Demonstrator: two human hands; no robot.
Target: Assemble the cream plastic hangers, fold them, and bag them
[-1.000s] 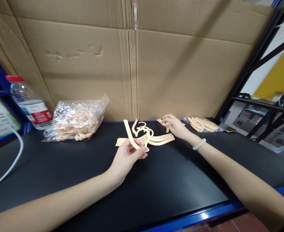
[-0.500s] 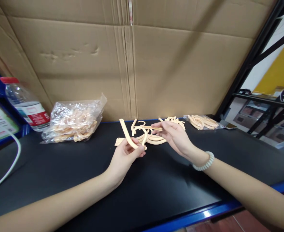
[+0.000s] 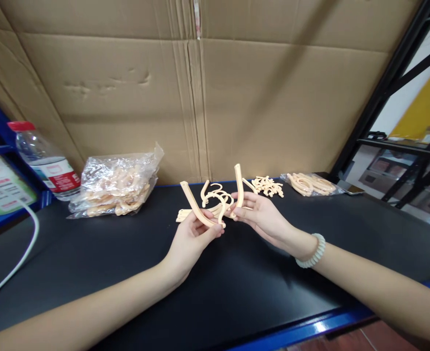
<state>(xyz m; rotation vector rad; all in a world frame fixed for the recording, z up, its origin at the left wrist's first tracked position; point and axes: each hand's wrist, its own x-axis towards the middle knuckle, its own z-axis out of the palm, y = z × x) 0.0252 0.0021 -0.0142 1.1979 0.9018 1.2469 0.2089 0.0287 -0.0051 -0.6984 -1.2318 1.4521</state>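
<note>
My left hand (image 3: pixel 196 236) pinches a beige plastic hanger arm (image 3: pixel 194 204) near its lower end. A curved hanger hook (image 3: pixel 222 209) rises from the same pinch, though it partly overlaps pieces behind. Just to the right, my right hand (image 3: pixel 261 217) grips another beige hanger arm (image 3: pixel 239 183), held upright with its lower end between thumb and fingers. The two held arms are close but apart. Behind my hands lie loose beige arms (image 3: pixel 183 214) and a short piece (image 3: pixel 205 191), partly hidden by my fingers.
A pile of small beige parts (image 3: pixel 268 186) lies behind my right hand. Bagged parts stand left (image 3: pixel 116 187) and right (image 3: pixel 308 184). A bottle (image 3: pixel 56 165), white cable (image 3: pixel 30 243) and cardboard wall (image 3: pixel 127 97) border the black tabletop (image 3: pixel 215 292).
My right hand has turned the hanger arm from lying flat to upright and brought it nearer my left hand. The left hand keeps its hold, shifted slightly right.
</note>
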